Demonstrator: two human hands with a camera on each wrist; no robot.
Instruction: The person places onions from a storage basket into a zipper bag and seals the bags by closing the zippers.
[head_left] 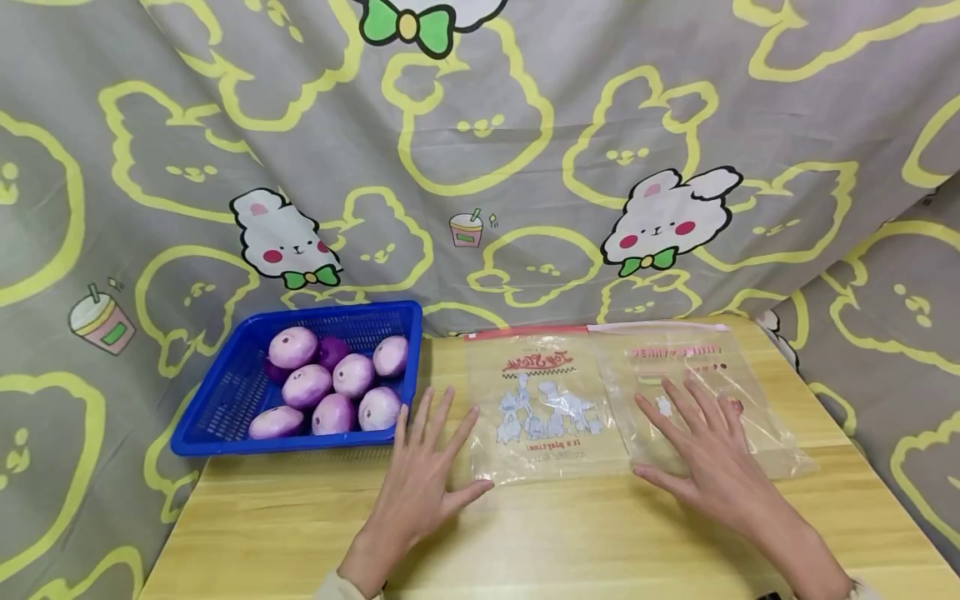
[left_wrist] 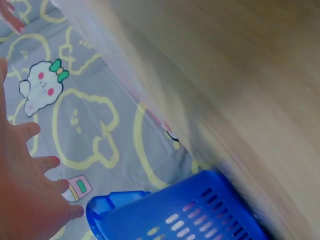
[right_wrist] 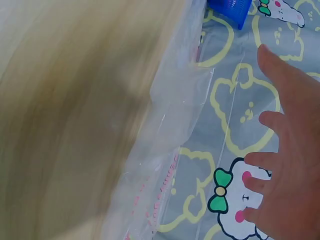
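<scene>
My left hand [head_left: 422, 475], fingers spread, is held between a blue basket [head_left: 187, 417] and a clear zip bag with a red zip strip [head_left: 487, 458]. Its fingertips overlap the basket's right front corner in the head view. My right hand [head_left: 708, 454], fingers also spread, hovers over a second clear zip bag with pink print [head_left: 630, 375], and in the right wrist view it shows above the bag with nothing in it. The two bags lie flat side by side, the left one overlapping the right at the seam. Several purple onions [head_left: 307, 387] sit in the basket.
A light wooden table [head_left: 540, 542] carries everything. Behind it and at both sides hangs a grey cloth [head_left: 480, 275] with yellow bear outlines and white rabbits. The basket stands at the table's left back, close to the cloth.
</scene>
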